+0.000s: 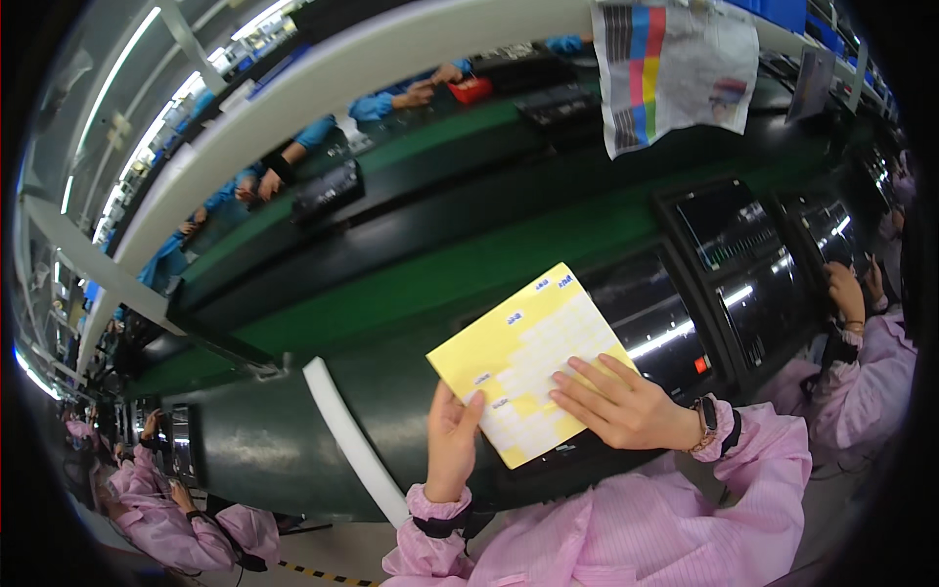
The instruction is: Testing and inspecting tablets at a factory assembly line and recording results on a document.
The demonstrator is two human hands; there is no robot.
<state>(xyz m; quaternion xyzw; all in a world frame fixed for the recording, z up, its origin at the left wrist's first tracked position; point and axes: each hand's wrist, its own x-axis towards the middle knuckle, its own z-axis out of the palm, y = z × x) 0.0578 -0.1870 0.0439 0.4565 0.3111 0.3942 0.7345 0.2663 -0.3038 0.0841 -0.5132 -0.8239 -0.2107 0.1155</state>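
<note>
My left hand (454,438) grips a yellow sticker sheet (476,342) by its lower left edge, thumb on top and the other fingers underneath. The sheet is tilted, with a pale, whitish grid over its middle and lower right. A few small printed labels are scattered along its yellow upper and left parts. Flat across the right side of the sheet lies my right hand (626,403), its fingers stretched out and slightly apart. Partly behind the sheet is a black glossy panel (641,303) with a small orange-red mark near its right corner.
Left of the sheet, a long white strip (354,440) lies on the dark green work line (264,421). More black panels (724,225) sit at the right, near a co-worker's hand (846,293). A printed paper (675,78) hangs from the white beam (391,68); blue-sleeved people work beyond.
</note>
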